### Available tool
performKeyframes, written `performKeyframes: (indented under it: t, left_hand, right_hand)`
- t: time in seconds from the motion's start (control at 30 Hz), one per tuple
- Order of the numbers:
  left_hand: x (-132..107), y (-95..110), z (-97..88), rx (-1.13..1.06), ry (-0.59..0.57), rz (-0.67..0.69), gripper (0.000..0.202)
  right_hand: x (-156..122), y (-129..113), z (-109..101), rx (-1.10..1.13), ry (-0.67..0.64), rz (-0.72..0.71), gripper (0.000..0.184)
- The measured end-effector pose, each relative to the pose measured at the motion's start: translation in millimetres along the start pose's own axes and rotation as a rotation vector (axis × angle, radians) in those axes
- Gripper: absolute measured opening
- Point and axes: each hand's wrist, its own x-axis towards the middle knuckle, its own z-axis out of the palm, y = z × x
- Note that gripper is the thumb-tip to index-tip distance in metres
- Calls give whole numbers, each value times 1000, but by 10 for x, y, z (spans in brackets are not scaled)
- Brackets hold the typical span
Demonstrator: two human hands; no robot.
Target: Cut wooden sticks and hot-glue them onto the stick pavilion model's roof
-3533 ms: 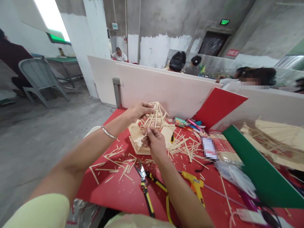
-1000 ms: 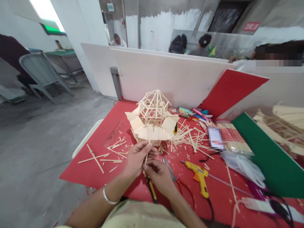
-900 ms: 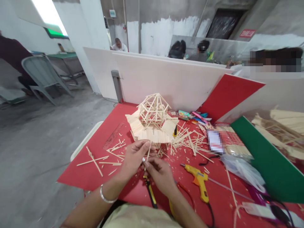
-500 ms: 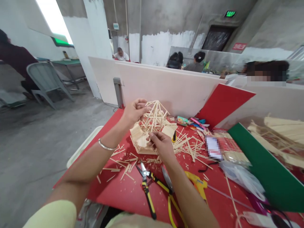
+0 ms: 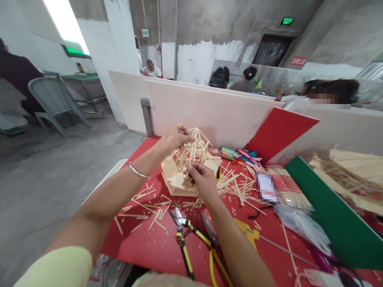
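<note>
A small model built of thin wooden sticks (image 5: 191, 161) stands on the red table (image 5: 155, 243), with a lattice dome above slatted side panels. My left hand (image 5: 175, 137) grips the upper left of the dome with curled fingers. My right hand (image 5: 202, 179) is at the model's front, thumb and fingers pinched on a short stick that I hold against the frame. A silver bangle (image 5: 138, 170) sits on my left wrist.
Loose cut sticks (image 5: 236, 181) litter the table. Yellow-handled cutters (image 5: 182, 233) and scissors lie near my right forearm, a yellow glue gun (image 5: 248, 233) beyond it. White, red (image 5: 278, 131) and green (image 5: 326, 211) boards stand behind and right. Other people sit beyond the partition.
Half a second ago my hands were on the model as now; the right hand has shifted slightly. A second ago both held a stick near the table's front edge.
</note>
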Motion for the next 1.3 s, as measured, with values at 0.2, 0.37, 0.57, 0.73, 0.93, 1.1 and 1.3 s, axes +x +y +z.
performKeyframes:
  t: [0.2,0.37,0.57,0.73,0.93,1.1,1.3]
  left_hand:
    - [54,-12,12,-29,1,-30,39]
    - [107,-66,-2,-54,-1,-10,40]
    - [137,-72,-12,-29,-1,-8,37]
    - [117,-31,12,-23,2,-36,38]
    - [107,1,33,-15,13,-55,36]
    - [120,-21,13,-33,5,-48,37]
    - [110,-19,21,-40,5,-45,38]
  right_hand:
    - [24,-18,5,10,-4,-20,30]
    - [46,-4,4,31,0,-17,29]
    - [54,5,-8,48,3,-10,30]
    - [35,-18,-17,68,21,9,30]
    - [26,-22,-25,93,18,21,32]
    - [33,-11,-33,120,7,21,32]
    - [31,-3,-44,151,-1,29,32]
